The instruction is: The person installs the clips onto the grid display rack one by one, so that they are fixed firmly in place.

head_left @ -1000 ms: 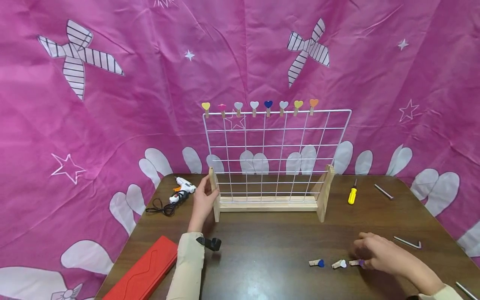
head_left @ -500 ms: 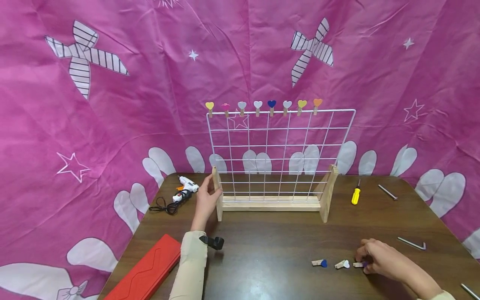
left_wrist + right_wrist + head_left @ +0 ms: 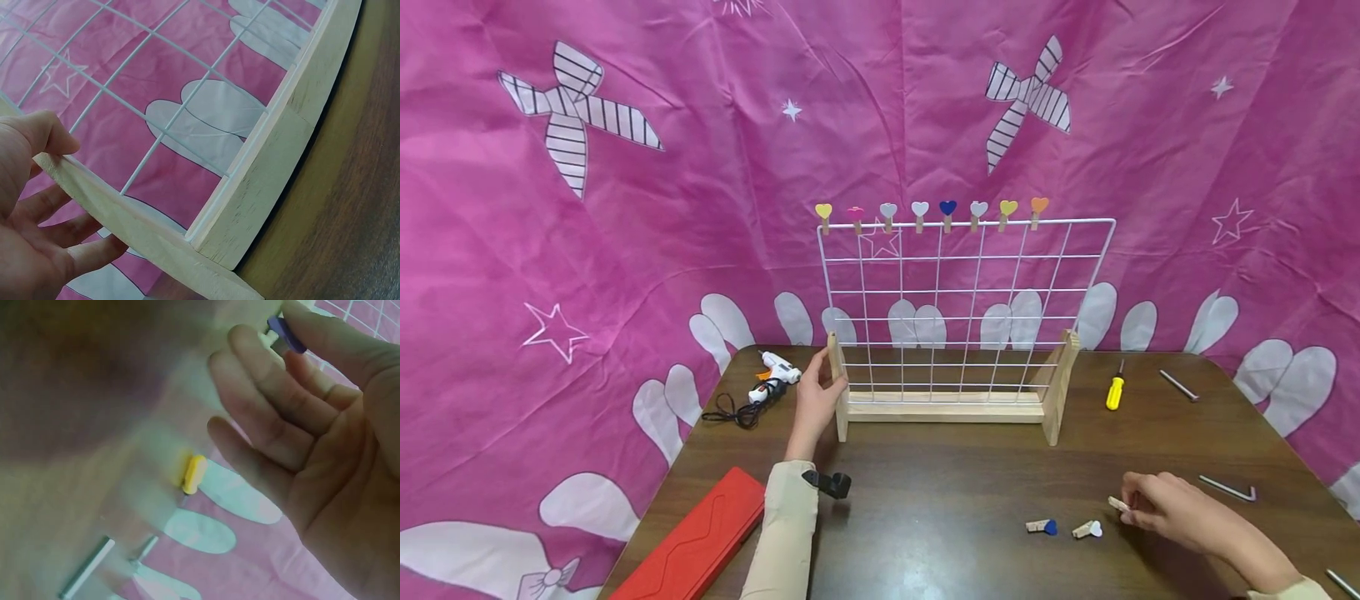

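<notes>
A white wire grid (image 3: 955, 292) stands upright in a wooden stand, with several heart-topped mini clothespins along its top bar, among them a dark blue one (image 3: 948, 208). My left hand (image 3: 817, 402) holds the stand's left side post (image 3: 144, 228), the thumb on one side and the fingers on the other. My right hand (image 3: 1176, 510) pinches a small clothespin (image 3: 1117, 504) just above the table; its purple heart (image 3: 287, 334) shows in the right wrist view. Left of that hand lie a white-heart clothespin (image 3: 1087, 529) and a blue-heart clothespin (image 3: 1041, 527).
A red case (image 3: 692, 537) lies at the front left of the brown table (image 3: 925, 508). Behind it is a white glue gun (image 3: 775, 377) with a black cord. A yellow screwdriver (image 3: 1115, 392) and metal hex keys (image 3: 1228, 487) lie on the right. A pink curtain hangs behind.
My right hand has taken hold of the purple-heart clothespin and lifted it slightly off the table. My left hand stays on the side post. The head view has shifted a little.
</notes>
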`<action>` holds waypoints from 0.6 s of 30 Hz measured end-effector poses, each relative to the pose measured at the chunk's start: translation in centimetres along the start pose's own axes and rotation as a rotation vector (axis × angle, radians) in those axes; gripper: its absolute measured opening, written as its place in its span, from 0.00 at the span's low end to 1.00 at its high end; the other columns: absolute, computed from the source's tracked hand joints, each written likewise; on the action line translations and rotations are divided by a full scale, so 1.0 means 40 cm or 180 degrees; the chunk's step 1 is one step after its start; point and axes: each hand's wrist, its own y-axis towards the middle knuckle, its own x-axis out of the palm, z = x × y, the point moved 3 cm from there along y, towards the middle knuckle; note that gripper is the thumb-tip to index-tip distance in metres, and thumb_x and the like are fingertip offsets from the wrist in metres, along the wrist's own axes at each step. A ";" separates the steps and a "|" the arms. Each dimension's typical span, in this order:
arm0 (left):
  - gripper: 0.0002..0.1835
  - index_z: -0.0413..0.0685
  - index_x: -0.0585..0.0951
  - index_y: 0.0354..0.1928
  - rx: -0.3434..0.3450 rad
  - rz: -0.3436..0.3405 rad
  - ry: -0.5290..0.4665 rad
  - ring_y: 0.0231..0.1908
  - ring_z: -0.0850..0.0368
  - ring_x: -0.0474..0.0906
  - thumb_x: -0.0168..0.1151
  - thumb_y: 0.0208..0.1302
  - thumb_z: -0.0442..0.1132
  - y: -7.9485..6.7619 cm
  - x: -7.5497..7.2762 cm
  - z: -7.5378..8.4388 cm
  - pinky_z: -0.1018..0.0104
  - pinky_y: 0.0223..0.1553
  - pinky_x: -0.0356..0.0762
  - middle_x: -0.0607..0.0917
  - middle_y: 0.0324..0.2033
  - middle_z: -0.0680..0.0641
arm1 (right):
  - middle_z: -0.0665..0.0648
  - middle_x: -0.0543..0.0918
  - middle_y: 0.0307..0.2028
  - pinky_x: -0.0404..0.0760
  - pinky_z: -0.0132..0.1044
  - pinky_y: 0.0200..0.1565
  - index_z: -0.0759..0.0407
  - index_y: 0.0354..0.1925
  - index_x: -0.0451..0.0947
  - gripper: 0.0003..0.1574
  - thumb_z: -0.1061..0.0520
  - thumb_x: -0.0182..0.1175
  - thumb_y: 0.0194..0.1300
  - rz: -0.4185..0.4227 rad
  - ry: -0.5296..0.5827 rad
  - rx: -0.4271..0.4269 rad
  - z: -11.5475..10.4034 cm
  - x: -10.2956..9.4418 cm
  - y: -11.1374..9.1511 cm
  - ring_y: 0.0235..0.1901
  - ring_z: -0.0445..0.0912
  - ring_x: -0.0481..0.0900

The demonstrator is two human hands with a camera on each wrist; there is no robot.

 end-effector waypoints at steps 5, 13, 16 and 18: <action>0.29 0.48 0.70 0.61 -0.0020 -0.0018 -0.0029 0.47 0.49 0.75 0.60 0.55 0.27 0.000 0.002 -0.001 0.57 0.50 0.75 0.78 0.49 0.41 | 0.32 0.69 0.18 0.62 0.22 0.17 0.47 0.26 0.68 0.21 0.68 0.68 0.44 0.0195 -0.0043 -0.0162 -0.012 -0.044 0.024 0.18 0.26 0.64; 0.30 0.49 0.70 0.61 -0.0021 -0.0002 -0.0001 0.46 0.48 0.75 0.60 0.54 0.26 -0.002 -0.001 0.000 0.54 0.49 0.76 0.78 0.48 0.40 | 0.33 0.70 0.18 0.64 0.22 0.18 0.46 0.24 0.70 0.23 0.71 0.68 0.39 0.0269 -0.0202 -0.0257 -0.037 -0.119 0.080 0.19 0.27 0.65; 0.30 0.49 0.70 0.61 -0.0011 -0.0001 -0.0008 0.46 0.48 0.76 0.60 0.54 0.26 -0.001 0.001 -0.002 0.54 0.49 0.76 0.79 0.49 0.40 | 0.33 0.69 0.19 0.65 0.25 0.18 0.46 0.24 0.71 0.23 0.72 0.66 0.38 0.0249 -0.0282 -0.0195 -0.049 -0.152 0.098 0.20 0.27 0.65; 0.30 0.49 0.70 0.61 -0.0010 -0.0005 -0.0013 0.47 0.48 0.76 0.60 0.54 0.27 0.000 0.002 -0.001 0.55 0.49 0.76 0.78 0.49 0.40 | 0.33 0.69 0.19 0.66 0.25 0.19 0.46 0.25 0.70 0.24 0.72 0.66 0.38 0.0281 -0.0348 -0.0224 -0.060 -0.173 0.110 0.20 0.27 0.66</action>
